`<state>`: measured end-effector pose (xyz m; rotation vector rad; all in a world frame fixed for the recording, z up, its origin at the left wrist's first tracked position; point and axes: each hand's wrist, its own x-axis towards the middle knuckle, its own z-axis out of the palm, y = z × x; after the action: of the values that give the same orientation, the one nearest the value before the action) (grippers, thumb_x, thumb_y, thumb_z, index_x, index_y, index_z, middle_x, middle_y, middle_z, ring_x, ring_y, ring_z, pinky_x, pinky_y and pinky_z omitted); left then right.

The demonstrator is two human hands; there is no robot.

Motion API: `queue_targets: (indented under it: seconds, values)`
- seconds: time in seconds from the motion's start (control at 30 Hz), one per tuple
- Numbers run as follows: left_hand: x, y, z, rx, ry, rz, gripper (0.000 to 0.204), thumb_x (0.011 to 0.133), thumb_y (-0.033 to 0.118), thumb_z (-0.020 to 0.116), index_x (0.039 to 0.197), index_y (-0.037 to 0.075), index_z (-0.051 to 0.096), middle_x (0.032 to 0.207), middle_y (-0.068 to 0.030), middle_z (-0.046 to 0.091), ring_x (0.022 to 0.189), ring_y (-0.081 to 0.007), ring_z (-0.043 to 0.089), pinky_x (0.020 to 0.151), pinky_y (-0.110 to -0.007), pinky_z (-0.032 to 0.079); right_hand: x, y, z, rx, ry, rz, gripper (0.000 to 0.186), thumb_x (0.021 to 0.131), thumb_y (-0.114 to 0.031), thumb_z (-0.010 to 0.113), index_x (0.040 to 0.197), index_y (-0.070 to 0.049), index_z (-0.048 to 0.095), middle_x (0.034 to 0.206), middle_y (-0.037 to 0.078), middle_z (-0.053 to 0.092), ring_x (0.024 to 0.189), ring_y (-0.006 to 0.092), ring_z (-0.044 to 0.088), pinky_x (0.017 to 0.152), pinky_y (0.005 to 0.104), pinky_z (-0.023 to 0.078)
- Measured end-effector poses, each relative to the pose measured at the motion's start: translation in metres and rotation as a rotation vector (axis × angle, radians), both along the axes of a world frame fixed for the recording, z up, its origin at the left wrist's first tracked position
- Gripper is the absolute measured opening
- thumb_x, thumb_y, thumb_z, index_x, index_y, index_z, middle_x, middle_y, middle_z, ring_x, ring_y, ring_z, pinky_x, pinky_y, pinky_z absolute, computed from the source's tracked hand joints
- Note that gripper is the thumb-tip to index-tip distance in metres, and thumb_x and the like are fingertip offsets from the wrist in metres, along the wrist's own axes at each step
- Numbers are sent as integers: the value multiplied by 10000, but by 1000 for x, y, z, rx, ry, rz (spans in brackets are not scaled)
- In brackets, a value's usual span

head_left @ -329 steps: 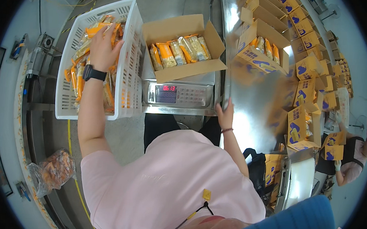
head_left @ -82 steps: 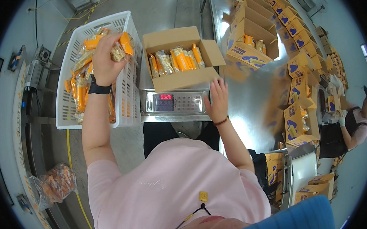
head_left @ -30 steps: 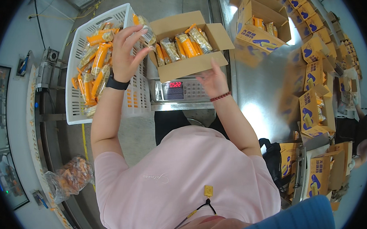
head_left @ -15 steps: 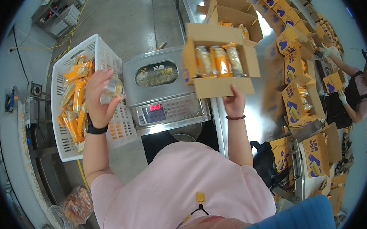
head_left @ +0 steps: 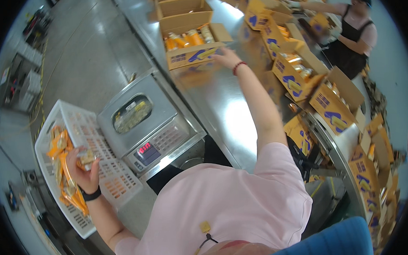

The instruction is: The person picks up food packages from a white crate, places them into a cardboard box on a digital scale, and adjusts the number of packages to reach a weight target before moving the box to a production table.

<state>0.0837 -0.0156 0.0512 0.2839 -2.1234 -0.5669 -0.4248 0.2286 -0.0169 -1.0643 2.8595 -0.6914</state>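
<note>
My left hand [head_left: 84, 169] is over the white crate [head_left: 76, 229], its fingers closed around a small packet in clear wrapping [head_left: 88, 157]. Orange-wrapped packets [head_left: 60, 143] fill the crate beneath it. With the arm stretched far out, my right hand [head_left: 226, 59] grips the front right corner of a cardboard box [head_left: 189, 57]; the fingertips are slightly blurred. That box stands on the steel table [head_left: 205, 100], its top flaps spread. Several orange and silvery packets [head_left: 192, 37] lie inside it.
A scale [head_left: 144, 120] with a lit red display stands between crate and table. More open boxes [head_left: 185, 8] line up behind the held one. Filled boxes [head_left: 294, 70] curve along the right side. Across the table a person in a dark apron [head_left: 351, 43] handles a box.
My right hand has carried the box from beside the scale to the far part of the table. My left hand has drawn back lower over the crate with its packet. The view has turned right.
</note>
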Motion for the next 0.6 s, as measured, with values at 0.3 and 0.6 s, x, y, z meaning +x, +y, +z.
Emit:
queue_targets:
  seconds: [0.3,0.6]
  values:
    - [-5,9,5,-68,-81,-168,529,727,28,698,1192,11,448,1077,-144,519,972,-241,522,822,-337,435,33,361,164,847,199,-1041,306,906,-151,386,1122,-94,595,1151,140,594,1068,298,575,849,454,468]
    - [-27,39,41,-252,-152,-106,557,649,202,783,1104,27,513,866,-157,571,737,-323,541,635,-361,437,202,248,269,662,835,-436,272,763,-58,534,975,-185,647,796,69,660,708,225,646,570,329,494]
